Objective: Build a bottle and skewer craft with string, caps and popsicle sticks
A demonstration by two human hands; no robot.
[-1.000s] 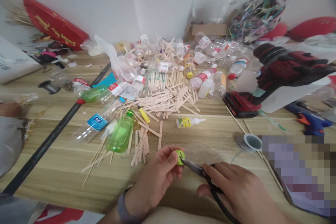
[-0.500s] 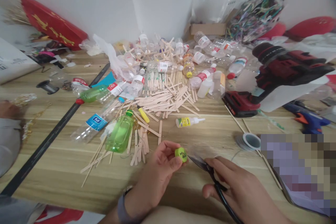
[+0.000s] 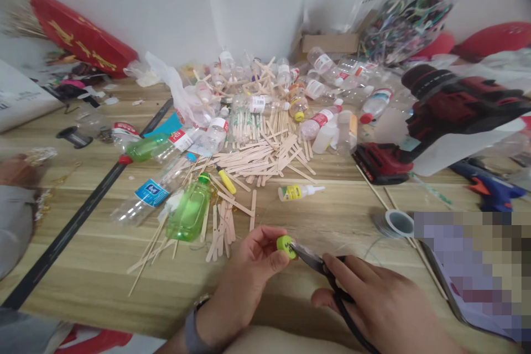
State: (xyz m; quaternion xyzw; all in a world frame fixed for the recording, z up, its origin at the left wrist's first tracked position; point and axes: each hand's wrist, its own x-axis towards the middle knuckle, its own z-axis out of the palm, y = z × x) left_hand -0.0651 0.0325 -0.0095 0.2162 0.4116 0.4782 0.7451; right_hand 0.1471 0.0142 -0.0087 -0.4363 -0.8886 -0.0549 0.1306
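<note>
Between the thumb and fingers of my left hand is a small green bottle cap, its printed top turned to the right. My right hand grips black-handled scissors, whose pointed tip touches the face of the cap. Part of the scissor handles is hidden by my right fingers. Just beyond my hands lies a glue bottle with a yellow label and a white nozzle. A thin wire runs from the wire spool toward the area behind the scissors.
Wooden craft sticks are heaped mid-table, with a green bottle and a yellow-handled screwdriver nearby. Clear plastic bottles crowd the back. A red cordless drill and a blue glue gun are at right. Another person's sleeve shows at left.
The scissor tip has moved left onto the cap, where before it was just beside it. My right hand has shifted slightly left, and the cap has tilted a little.
</note>
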